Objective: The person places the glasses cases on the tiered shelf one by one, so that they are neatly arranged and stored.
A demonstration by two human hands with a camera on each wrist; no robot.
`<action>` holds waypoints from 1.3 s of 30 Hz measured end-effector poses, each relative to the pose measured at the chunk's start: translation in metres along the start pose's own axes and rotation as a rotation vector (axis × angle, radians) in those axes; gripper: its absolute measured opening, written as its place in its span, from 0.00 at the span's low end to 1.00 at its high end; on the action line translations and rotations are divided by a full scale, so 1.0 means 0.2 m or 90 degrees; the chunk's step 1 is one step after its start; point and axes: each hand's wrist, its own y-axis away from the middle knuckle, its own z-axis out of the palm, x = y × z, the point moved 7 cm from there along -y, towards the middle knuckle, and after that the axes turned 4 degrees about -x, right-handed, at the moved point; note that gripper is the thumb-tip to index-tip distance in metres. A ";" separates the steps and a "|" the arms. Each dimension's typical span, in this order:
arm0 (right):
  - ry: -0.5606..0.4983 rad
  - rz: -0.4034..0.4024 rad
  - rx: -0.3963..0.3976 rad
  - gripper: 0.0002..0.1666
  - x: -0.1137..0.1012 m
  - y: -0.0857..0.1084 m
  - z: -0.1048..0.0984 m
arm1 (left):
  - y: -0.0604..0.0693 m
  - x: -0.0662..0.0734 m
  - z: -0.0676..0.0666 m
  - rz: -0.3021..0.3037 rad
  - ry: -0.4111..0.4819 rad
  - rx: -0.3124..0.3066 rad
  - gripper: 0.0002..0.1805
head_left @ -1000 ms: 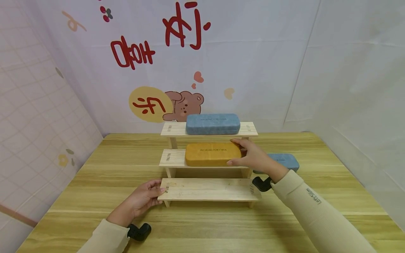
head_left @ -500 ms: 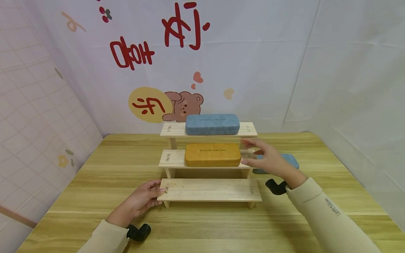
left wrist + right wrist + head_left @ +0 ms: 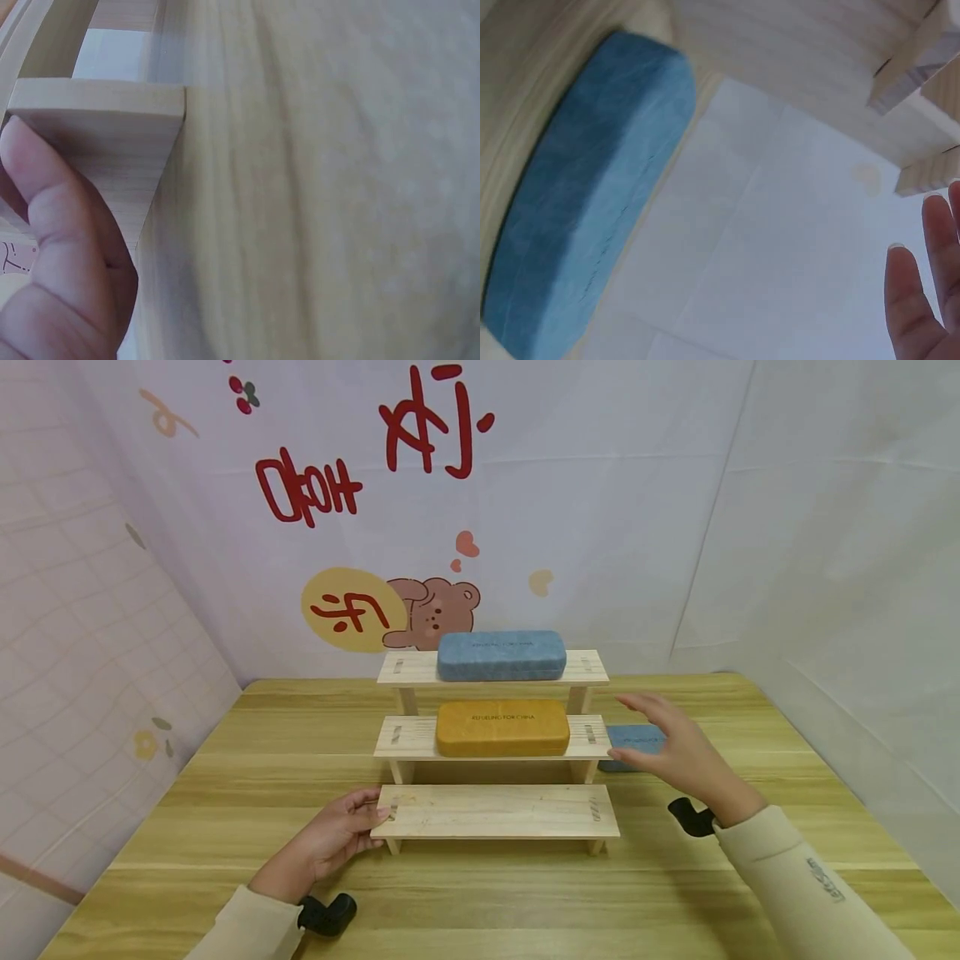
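Observation:
A three-step wooden display stand point(image 3: 495, 814) stands on the table. My left hand point(image 3: 341, 835) grips the left end of its lowest step; in the left wrist view the thumb point(image 3: 64, 217) lies against the step's edge. On the middle step sits a yellow glasses case point(image 3: 502, 728), and a blue glasses case point(image 3: 501, 656) lies on the top step. My right hand point(image 3: 686, 756) hovers right of the stand, fingers apart and holding nothing. Behind it, a second blue glasses case point(image 3: 633, 743) rests on the table, partly hidden; the right wrist view shows this case point(image 3: 592, 195) more fully.
The wood-grain table point(image 3: 480, 902) reaches back to a white backdrop point(image 3: 600, 485) printed with red characters and a bear point(image 3: 442, 610). Another light sheet point(image 3: 847, 568) borders the right side. A black wrist mount point(image 3: 327, 914) sits at the left cuff.
My right hand has let go of the yellow glasses case and moved right, away from the middle step. The case stays on that step. My left hand keeps its place on the stand.

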 end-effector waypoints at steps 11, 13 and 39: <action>0.017 0.063 -0.013 0.46 0.18 0.06 -0.01 | 0.00 0.00 0.00 0.001 0.006 0.000 0.36; 0.018 0.071 -0.013 0.46 0.22 0.08 -0.01 | 0.00 0.00 -0.01 -0.001 0.003 0.004 0.36; 0.029 0.150 -0.079 0.52 0.59 0.15 -0.07 | 0.00 0.00 0.00 0.000 0.005 -0.002 0.36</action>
